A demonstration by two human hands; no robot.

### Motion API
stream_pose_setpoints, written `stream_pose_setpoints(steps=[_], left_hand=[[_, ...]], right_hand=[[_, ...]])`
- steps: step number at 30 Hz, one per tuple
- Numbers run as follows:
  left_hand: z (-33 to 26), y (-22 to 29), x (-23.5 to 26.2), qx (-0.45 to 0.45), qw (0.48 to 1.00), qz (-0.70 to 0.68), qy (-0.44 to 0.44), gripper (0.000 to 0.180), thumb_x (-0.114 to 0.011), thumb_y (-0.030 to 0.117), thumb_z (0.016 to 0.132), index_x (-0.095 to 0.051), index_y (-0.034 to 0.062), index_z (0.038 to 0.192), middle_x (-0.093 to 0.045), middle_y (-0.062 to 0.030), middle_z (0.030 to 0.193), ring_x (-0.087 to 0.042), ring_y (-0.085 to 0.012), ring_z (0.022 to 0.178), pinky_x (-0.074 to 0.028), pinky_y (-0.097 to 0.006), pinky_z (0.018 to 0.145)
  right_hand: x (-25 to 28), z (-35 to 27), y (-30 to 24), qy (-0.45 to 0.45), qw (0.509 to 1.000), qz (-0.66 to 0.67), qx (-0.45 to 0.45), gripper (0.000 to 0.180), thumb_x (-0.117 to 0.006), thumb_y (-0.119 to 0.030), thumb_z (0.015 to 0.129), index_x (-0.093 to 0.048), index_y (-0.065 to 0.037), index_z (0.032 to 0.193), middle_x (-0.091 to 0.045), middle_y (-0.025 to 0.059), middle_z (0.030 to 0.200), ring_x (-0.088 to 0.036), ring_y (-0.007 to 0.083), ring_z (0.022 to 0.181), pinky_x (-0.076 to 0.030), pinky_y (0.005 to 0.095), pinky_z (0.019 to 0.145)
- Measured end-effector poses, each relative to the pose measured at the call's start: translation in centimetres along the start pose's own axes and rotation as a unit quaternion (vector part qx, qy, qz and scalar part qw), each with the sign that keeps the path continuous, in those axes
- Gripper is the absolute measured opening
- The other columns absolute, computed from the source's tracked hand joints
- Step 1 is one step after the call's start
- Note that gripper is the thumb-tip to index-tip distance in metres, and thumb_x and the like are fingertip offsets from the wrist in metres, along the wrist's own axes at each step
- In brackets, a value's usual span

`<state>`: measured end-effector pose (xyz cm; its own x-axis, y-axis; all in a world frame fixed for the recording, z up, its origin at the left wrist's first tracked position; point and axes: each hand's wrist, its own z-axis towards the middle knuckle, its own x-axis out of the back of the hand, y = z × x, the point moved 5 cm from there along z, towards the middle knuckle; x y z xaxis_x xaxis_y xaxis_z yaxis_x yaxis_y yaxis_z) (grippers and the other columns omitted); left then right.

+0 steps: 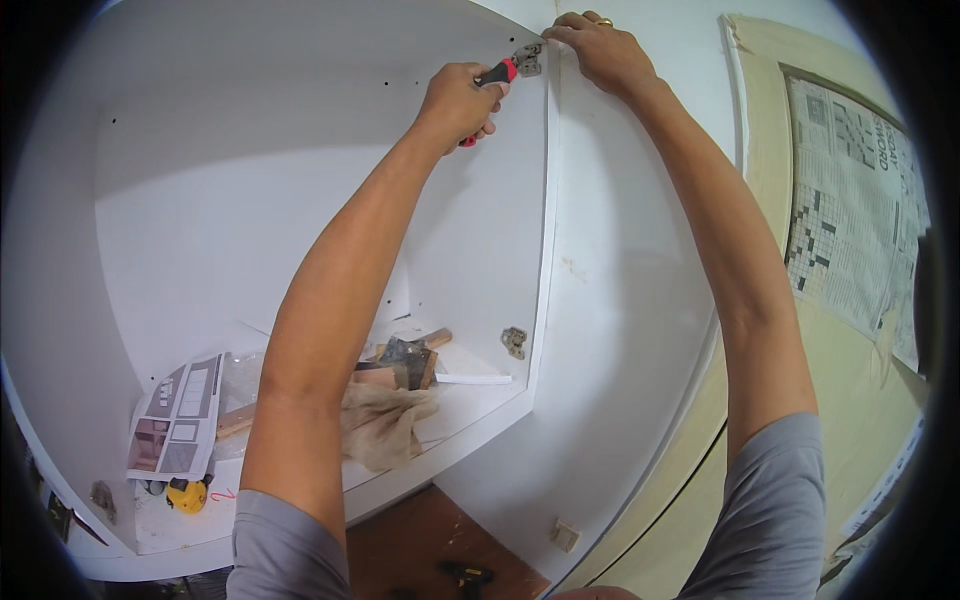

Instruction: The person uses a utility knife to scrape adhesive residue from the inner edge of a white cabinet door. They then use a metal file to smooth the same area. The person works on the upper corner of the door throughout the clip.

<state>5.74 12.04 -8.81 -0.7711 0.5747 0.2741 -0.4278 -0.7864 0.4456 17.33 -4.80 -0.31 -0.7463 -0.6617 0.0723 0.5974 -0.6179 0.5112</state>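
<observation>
Cabinet [260, 230] with pale, smooth walls fills the left and middle of the frame; it looks rigid and too heavy to shift easily, with its front edge the natural place to brace a hand.

The right hand [604, 55], at the top of the frame right of centre, is loosely curled with its fingertips at that edge; whether it presses or grips there I cannot tell, and no tool shows in it.

The left hand [455, 108], upper middle, is closed firmly around the pliers [496, 74], whose red-and-black handles stick out above and below the fist. They should be stiff and fairly light, and the handles look rubbery enough not to slip; both are best held well back from the head.

At their tip, near the upper right corner of the cabinet, sits a metal hinge [529, 60]. It is probably small, hard and springy, tough rather than fragile, but slick; its solid body offers better purchase than its thin edges.
</observation>
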Motion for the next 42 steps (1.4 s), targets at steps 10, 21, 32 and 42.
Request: stream_pose_setpoints(steps=[10,21,32,42], left_hand=[[1.6,0.2,-0.9,-0.027,0.999,-0.04,0.008,0.043,-0.072,0.02,0.098,-0.063,-0.0112,0.125,-0.071,-0.0145,0.091,-0.068,-0.0179,0.063,-0.051,-0.031,0.049],[1.9,1.2,-1.0,-0.021,0.997,-0.063,-0.027,0.028,-0.07,0.016,0.099,-0.068,-0.0087,0.111,-0.069,-0.0131,0.086,-0.066,-0.0176,0.06,-0.054,-0.032,0.051],[3.5,1.7,-1.0,-0.055,0.995,0.065,-0.043,0.036,-0.072,0.024,0.098,-0.07,-0.0069,0.116,-0.069,-0.0116,0.086,-0.066,-0.0162,0.059,-0.051,-0.031,0.05],[4.6,5.1,0.3,-0.031,0.98,0.183,-0.074,0.029,-0.068,0.022,0.093,-0.071,-0.0065,0.093,-0.066,-0.0153,0.069,-0.064,-0.0234,0.05,-0.049,-0.037,0.041]], right_hand=[[0.4,0.2,-0.1,-0.009,0.999,-0.025,0.018,0.06,-0.047,0.013,0.086,-0.072,-0.021,0.13,-0.065,-0.0024,0.139,-0.056,0.0189,0.134,-0.041,0.0471,0.114],[0.1,0.1,-0.3,-0.016,0.997,-0.072,0.028,0.054,-0.048,0.01,0.091,-0.07,-0.019,0.13,-0.062,-0.0034,0.142,-0.055,0.0187,0.135,-0.04,0.0489,0.114],[1.9,0.2,-0.6,-0.018,0.999,0.037,0.028,0.041,-0.051,0.002,0.088,-0.073,-0.014,0.119,-0.071,0.0077,0.126,-0.058,0.0306,0.125,-0.042,0.0511,0.108],[1.6,0.4,-0.3,0.038,0.995,0.092,0.015,0.04,-0.051,0.002,0.088,-0.072,-0.014,0.119,-0.074,0.0106,0.118,-0.062,0.0336,0.119,-0.043,0.0504,0.106]])
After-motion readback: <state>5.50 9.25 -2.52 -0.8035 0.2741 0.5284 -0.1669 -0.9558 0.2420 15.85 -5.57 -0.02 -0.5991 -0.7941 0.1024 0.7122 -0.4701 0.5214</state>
